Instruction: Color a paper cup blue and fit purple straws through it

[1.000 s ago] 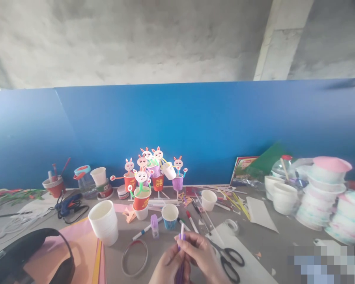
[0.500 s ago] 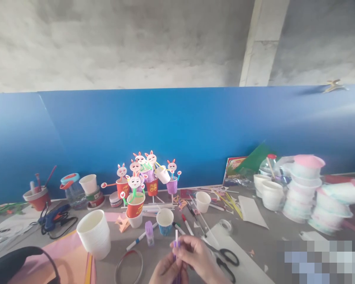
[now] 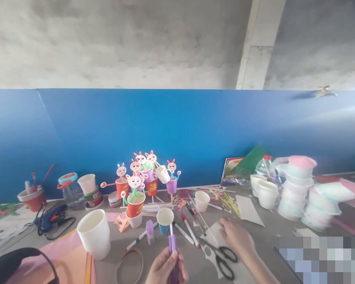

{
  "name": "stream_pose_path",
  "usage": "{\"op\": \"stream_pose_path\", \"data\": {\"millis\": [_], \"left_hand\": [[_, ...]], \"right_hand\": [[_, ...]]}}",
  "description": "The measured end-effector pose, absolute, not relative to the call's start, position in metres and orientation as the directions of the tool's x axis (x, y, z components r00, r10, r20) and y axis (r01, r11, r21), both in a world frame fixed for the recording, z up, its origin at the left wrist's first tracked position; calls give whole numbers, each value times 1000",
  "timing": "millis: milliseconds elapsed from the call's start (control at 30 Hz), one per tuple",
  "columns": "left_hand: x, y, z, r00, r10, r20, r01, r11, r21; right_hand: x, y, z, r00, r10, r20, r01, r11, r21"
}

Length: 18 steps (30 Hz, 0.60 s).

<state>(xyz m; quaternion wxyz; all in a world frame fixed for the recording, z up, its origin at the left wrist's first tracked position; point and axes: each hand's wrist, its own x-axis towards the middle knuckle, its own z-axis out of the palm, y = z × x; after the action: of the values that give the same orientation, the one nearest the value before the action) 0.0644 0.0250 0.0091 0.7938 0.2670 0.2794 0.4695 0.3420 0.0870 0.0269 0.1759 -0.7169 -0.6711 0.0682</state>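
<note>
My left hand, at the bottom centre, is closed round a slim purple strip with a thin white stick showing at its top. Out to the right, my right hand lies low over the table, palm down. It covers the spot where a roll of clear tape showed, and its fingertips are mostly hidden. Black-handled scissors lie just left of my right forearm. Between the hands are several markers, and a blue-patterned paper cup stands beyond the stick.
Rabbit-faced cup figures stand at the back centre. Left are a tall white cup stack, a glue gun and coloured paper. Right stand stacked white-and-pink tubs. A blue partition rises behind.
My right hand has let go of the purple strip and moved right, to where the tape roll lay. My left hand keeps the strip. The view has shifted slightly.
</note>
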Motion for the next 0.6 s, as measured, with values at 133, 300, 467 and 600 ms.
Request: {"op": "stream_pose_path", "data": {"millis": [133,300,467,600], "left_hand": [[63,24,14,403,897,-180,-606,409,683],[62,23,21,404,902,-149,-611,388,691],[63,21,29,370,920,-128,-616,346,707],[61,13,47,224,973,-63,-605,189,773]], "right_hand": [[350,87,24,47,985,164,947,8,-323],[368,80,33,-43,957,288,899,163,-406],[359,55,43,-88,921,380,774,303,-556],[321,22,42,-96,959,266,238,282,-929]]}}
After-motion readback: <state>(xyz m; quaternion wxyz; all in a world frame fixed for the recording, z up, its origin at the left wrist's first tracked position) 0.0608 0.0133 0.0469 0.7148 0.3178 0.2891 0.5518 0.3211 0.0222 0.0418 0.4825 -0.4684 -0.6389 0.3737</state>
